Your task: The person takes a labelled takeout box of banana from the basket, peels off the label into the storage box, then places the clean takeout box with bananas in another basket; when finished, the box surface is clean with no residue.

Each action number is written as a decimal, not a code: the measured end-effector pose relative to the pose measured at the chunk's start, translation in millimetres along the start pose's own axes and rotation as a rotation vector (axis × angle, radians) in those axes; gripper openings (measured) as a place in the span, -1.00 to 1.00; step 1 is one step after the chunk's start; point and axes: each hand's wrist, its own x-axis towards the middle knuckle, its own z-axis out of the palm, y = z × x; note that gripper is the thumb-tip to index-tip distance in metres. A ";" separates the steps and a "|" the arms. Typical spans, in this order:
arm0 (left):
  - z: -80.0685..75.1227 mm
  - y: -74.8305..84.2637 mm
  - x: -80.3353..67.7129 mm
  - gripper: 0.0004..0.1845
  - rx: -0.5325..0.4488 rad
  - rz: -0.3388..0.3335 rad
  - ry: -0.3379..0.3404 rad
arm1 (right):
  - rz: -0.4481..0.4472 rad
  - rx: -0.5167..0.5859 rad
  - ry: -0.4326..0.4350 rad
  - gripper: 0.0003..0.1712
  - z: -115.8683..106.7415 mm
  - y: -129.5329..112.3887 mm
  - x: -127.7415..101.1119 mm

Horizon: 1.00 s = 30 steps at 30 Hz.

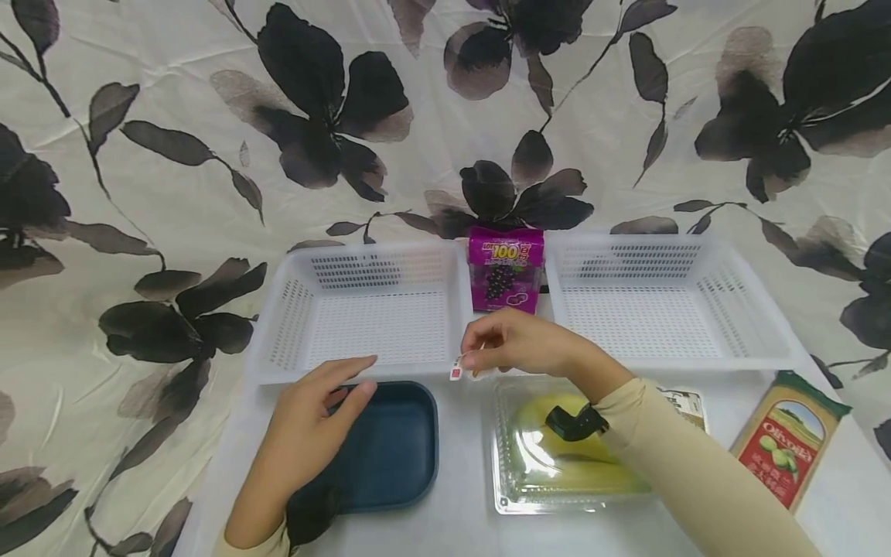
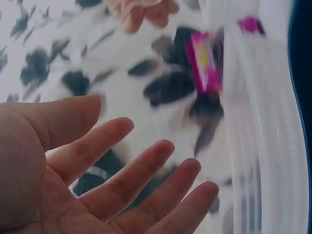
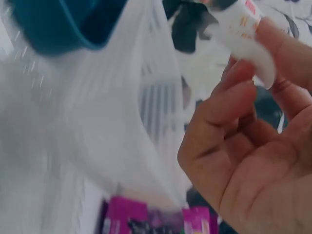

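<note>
Nearest the camera, the left hand (image 1: 306, 441) rests flat on the near-left rim of a dark blue tray (image 1: 390, 449), fingers straight and spread, holding nothing. Right of it sits a clear clamshell box (image 1: 550, 472) with something yellow-green inside, crossed by the right forearm. The right hand (image 1: 518, 344) hovers above the counter (image 1: 462, 456) between the two white baskets (image 1: 369, 309), pinching a small white sachet (image 1: 457, 371) with red print between thumb and fingertips (image 3: 265, 29). The sachet hangs off the hand's left side, long axis roughly upright, just beside the left basket's near-right corner and near the left hand's fingertips. A purple grape carton (image 1: 506, 267) stands farther back; an olive packet (image 1: 790, 437) lies far right.
</note>
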 end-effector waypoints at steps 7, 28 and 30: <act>-29.3 -47.1 -20.9 -0.66 0.097 -0.082 0.179 | -0.042 -0.077 -0.042 -0.93 29.3 -13.0 25.6; -37.6 -191.7 -51.3 -0.45 -0.399 -0.335 -0.178 | 0.013 -0.309 -0.084 -0.83 124.1 -23.2 104.1; -35.1 -199.9 -51.5 -0.45 -0.463 -0.330 -0.218 | 0.003 -0.356 -0.095 -0.82 131.4 -21.7 110.7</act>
